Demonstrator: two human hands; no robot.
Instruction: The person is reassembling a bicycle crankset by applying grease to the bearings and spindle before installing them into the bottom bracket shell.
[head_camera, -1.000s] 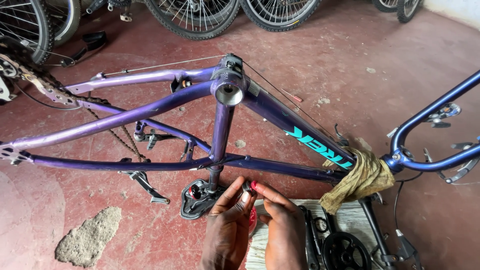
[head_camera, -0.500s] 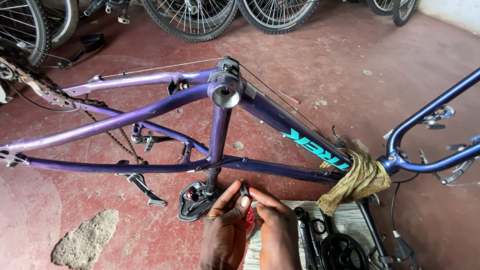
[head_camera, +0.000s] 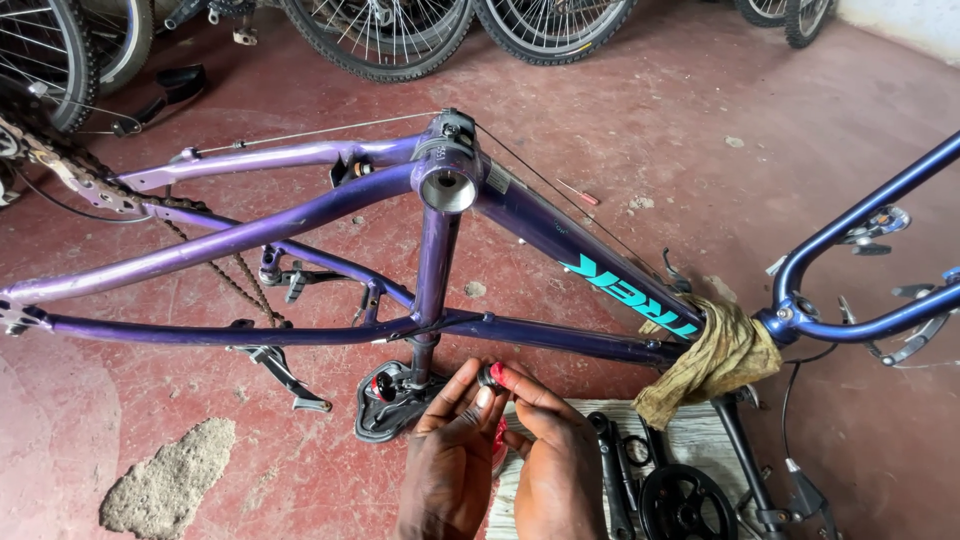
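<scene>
Small dark fitting (head_camera: 489, 377) — a round metal piece, likely light, hard and easy to fumble — sits pinched between both hands just in front of the purple bike frame (head_camera: 300, 215), beside the black pedal (head_camera: 390, 400). In the head view, the left hand (head_camera: 455, 455) and right hand (head_camera: 550, 455) both close their fingertips on it, touching each other; gripping its rim looks safest. A yellowish rag (head_camera: 715, 360) hangs on the frame, and a black chainring (head_camera: 685, 505) lies near the right hand.
</scene>
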